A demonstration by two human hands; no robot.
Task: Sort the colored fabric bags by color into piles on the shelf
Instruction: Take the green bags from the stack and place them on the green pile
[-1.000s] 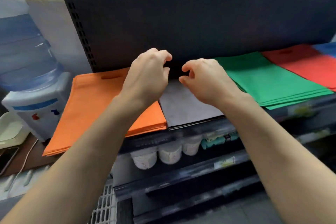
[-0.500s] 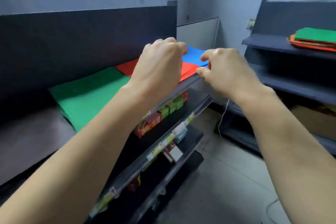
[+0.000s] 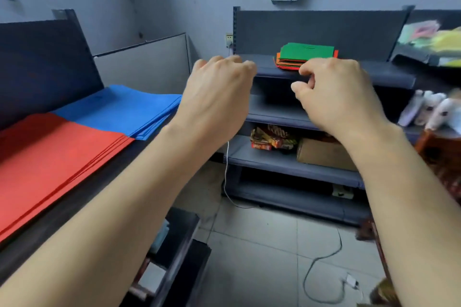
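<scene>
At the lower left of the frame, the red pile lies flat on the near shelf. The blue pile touches its far edge at middle left. In the centre, the left hand hangs in the air with its fingers loosely curled, holding nothing. Right of centre, the right hand is also empty, thumb and forefinger loosely bent. Behind it, at upper centre-right, the unsorted stack sits on the far shelf, with a green bag on top and orange and red edges below. These bags look thin, light and floppy, and would probably cling together. I would peel off 1 by pinching a free corner, then carry it flat with 2 hands. The stack is too small here to count its bags.
</scene>
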